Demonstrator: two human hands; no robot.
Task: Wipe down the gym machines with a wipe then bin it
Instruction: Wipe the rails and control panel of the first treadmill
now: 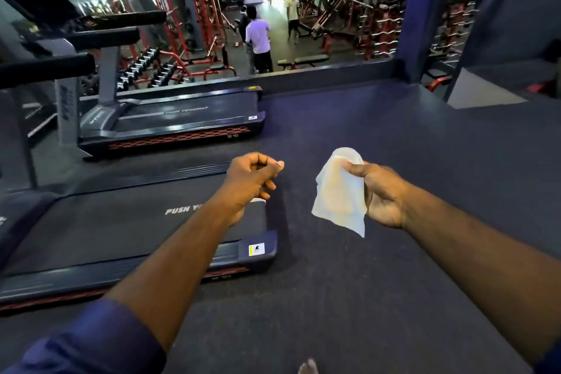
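My right hand [381, 194] pinches a white wipe [338, 194] between thumb and fingers; the wipe hangs down in front of me above the dark floor. My left hand [252, 179] is held out over the rear corner of the nearest treadmill [121, 222], its fingers curled and holding nothing. The treadmill's black belt reads "PUSH Y..." beside my left wrist. A second treadmill [182, 121] stands beyond it on the left, with padded handrails [45, 68] reaching in from the left edge.
Dark rubber flooring [379, 130] spreads to the right of both treadmills. A low wall [318, 76] and a blue pillar [420, 9] close off the far side. Below it lie red racks, dumbbells, benches and several people. My bare foot [308, 367] shows at the bottom.
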